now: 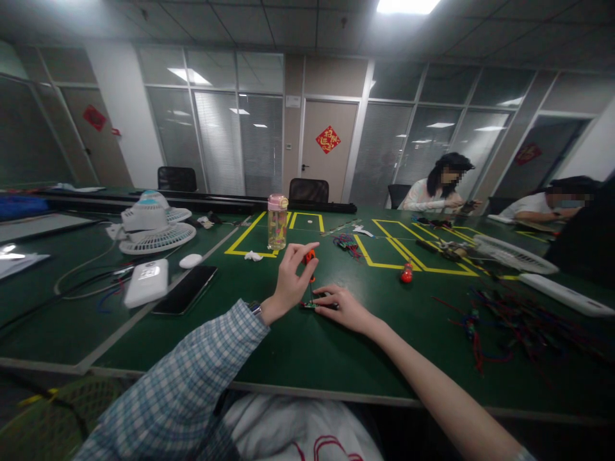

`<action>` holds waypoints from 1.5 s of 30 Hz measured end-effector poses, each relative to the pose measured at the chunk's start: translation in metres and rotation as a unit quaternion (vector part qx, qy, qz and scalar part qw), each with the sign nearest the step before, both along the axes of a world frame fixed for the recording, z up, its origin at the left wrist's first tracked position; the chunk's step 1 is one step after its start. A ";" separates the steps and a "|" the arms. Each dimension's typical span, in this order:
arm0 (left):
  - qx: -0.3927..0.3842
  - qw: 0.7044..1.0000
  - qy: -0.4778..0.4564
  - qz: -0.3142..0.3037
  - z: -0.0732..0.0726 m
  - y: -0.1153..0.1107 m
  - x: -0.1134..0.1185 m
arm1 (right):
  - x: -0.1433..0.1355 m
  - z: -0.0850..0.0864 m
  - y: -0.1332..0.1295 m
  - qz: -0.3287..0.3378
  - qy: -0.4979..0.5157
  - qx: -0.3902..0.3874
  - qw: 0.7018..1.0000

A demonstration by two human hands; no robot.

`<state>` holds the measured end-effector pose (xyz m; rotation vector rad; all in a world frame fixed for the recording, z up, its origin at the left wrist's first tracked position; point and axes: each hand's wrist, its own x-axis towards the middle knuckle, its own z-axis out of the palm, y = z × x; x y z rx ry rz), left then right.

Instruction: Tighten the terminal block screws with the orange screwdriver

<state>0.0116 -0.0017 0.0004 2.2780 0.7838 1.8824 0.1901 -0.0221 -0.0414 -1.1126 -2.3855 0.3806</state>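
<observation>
My left hand (293,275) is closed around the orange and black handle of a screwdriver (311,257), which stands nearly upright. Its thin shaft runs down to a small green circuit board (310,306) lying on the green table. My right hand (343,308) rests low over the tabletop, fingertips pressing on the board and a dark part beside it. Exactly where the screwdriver tip meets the board is too small to make out.
Behind my hands stands a pink-lidded bottle (277,224). Leftward lie a phone (186,290), a white power bank (147,283) and a fan (154,224). Tangled wires (523,326) and a red object (407,273) are at right. Two people sit across the table.
</observation>
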 end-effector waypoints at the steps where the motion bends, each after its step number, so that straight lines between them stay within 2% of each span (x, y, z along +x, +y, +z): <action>1: -0.002 1.000 0.001 -0.005 0.000 0.000 0.000 | 0.000 0.000 0.000 0.000 0.000 -0.001 1.000; 10: -0.049 0.997 -0.014 -0.063 -0.005 0.003 0.000 | 0.000 0.002 -0.001 0.000 0.000 -0.005 1.000; 15: 0.007 1.000 0.007 -0.004 0.000 0.000 0.001 | 0.001 0.001 0.000 0.002 0.002 -0.002 1.000; 17: 0.006 1.000 0.002 -0.002 0.000 -0.001 0.002 | 0.001 0.000 0.001 0.003 0.002 0.000 1.000; 24: -0.044 0.997 -0.005 -0.058 -0.006 0.002 0.002 | 0.000 0.000 0.000 0.005 -0.005 0.003 1.000; 31: 0.006 1.000 -0.013 0.005 -0.001 0.001 0.001 | 0.000 0.001 0.000 0.002 -0.003 -0.005 1.000; 38: -0.014 1.000 -0.002 -0.021 -0.002 0.000 0.001 | 0.001 0.000 0.000 0.007 0.001 0.000 1.000; 45: 0.002 1.000 -0.007 0.015 0.001 -0.001 0.001 | 0.001 0.002 -0.001 0.003 -0.005 -0.002 1.000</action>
